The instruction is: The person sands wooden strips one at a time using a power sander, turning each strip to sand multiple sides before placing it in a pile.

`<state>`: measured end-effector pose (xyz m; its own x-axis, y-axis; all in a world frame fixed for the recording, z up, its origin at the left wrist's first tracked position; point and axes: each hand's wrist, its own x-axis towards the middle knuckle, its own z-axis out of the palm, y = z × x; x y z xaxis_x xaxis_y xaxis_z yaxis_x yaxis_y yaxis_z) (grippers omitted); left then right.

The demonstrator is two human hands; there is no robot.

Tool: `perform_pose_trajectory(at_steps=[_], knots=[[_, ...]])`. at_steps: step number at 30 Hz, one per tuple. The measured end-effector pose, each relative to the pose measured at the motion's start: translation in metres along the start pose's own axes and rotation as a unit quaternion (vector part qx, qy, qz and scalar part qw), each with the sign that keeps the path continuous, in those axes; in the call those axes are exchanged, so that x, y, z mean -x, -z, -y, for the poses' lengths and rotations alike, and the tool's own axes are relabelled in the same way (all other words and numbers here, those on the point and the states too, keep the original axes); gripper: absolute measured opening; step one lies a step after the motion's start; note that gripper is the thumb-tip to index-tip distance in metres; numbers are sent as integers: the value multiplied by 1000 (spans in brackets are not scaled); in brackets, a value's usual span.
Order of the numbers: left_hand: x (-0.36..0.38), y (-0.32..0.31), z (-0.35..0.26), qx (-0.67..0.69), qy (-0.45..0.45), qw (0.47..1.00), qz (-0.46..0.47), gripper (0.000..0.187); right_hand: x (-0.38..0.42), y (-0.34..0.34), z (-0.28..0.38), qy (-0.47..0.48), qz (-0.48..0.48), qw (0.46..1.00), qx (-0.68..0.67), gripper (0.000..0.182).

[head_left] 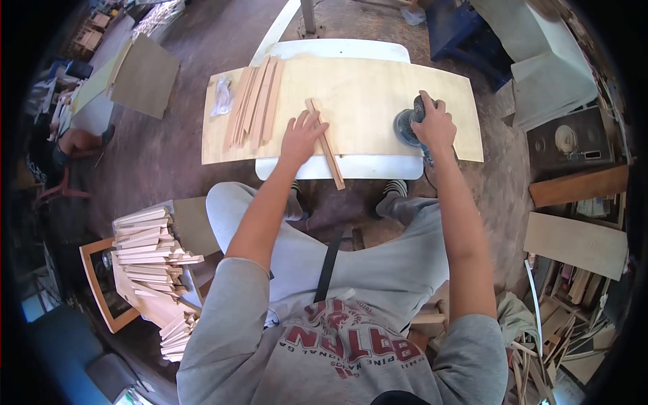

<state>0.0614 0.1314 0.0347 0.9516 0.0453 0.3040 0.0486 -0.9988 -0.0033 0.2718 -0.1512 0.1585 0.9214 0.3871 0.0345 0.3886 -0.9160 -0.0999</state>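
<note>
My left hand (pixel 302 138) grips the upper part of a narrow wooden strip (pixel 330 159), its fingers laid over the wood. The strip lies slanted on a pale plywood board (pixel 364 88), and its near end sticks out past the board's front edge. On the right side of the board, my right hand (pixel 437 127) is wrapped around a dark power sander (pixel 408 127) with a round base. The sander sits apart from the strip. To the left of my left hand lies a bunch of similar strips (pixel 255 101), side by side.
A clear plastic bag (pixel 221 96) lies at the board's left end. A white surface (pixel 337 169) shows beneath the board. Stacked strips (pixel 145 253) stand at my lower left. Wood scraps (pixel 557 331) crowd the lower right. A seated person's leg (pixel 79 140) is at far left.
</note>
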Motion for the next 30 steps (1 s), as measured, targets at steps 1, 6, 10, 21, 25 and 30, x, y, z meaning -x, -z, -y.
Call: perform_pose_trajectory(at_steps=[1,6,10,21,25,30], knots=[[-9,1,8,17,-15,999,33,37,2,1,-1,-1,1,1000,-3,87],[-13,45,23,29,1,990,139,23,7,-2,1,-2,-13,1000,-10,86],[28,59,3,309,234,915,114,33,5,1,12,-2,-1,1000,-20,86],[104,24,-116,632,552,538,78,43,54,5,71,169,7,980,-101,91],[110,11,-113,682,542,482,95,49,71,7,113,239,26,964,-117,90],[113,9,-113,672,530,511,81,51,79,5,162,291,40,951,-99,89]])
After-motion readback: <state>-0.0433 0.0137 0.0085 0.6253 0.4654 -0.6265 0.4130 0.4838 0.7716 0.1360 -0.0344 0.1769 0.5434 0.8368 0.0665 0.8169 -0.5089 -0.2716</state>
